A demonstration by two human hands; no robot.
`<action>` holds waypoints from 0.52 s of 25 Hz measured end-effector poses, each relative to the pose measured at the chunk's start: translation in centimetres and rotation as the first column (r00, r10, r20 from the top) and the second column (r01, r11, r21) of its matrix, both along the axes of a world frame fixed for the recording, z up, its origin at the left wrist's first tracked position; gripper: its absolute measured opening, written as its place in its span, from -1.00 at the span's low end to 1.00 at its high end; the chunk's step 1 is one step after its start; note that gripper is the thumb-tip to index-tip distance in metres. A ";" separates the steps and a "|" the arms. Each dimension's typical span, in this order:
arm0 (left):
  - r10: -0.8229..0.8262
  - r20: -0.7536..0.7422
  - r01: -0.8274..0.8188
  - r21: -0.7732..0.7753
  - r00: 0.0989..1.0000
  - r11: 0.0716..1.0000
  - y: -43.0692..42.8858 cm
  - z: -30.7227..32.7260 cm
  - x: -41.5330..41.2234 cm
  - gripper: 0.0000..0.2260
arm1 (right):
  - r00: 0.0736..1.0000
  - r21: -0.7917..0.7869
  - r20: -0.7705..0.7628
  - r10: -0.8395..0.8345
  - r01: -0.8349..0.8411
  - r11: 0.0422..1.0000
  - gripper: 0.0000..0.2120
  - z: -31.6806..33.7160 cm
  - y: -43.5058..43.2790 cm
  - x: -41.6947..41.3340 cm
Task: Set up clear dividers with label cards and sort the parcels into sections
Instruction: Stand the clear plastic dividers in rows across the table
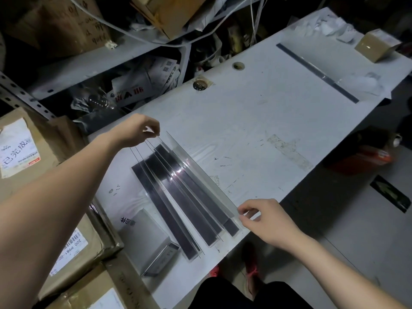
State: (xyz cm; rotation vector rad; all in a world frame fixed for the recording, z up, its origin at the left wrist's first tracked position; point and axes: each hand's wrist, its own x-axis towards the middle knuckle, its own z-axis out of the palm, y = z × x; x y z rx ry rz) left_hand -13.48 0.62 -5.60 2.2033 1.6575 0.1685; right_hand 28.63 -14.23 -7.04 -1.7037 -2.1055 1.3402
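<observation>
While the left hand [142,131] and right hand [265,219] each pinch one end of the clear divider [201,177] spanning between them above the stack [185,204] on the counter [256,121], the person should lift both ends evenly to avoid flexing.

Scuffed white table [256,121], two cable holes [238,66] at its far edge. Cluttered grey metal shelving [93,63] far left. Grey floor [356,230] right. Lighting dim; white cables [124,30] trail across shelving
</observation>
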 end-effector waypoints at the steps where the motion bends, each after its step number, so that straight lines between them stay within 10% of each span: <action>1: 0.039 0.048 -0.038 -0.021 0.998 0.999 0.0 0.0 -0.1 -0.92 | 1.000 0.020 0.001 -0.015 0.015 1.000 -0.92 -0.1 0.0 -0.2; 13: 0.156 0.272 -0.111 -0.175 0.950 0.978 1.5 0.0 0.1 -0.96 | 0.999 0.127 0.013 -0.050 0.048 0.991 -0.87 0.2 2.4 0.4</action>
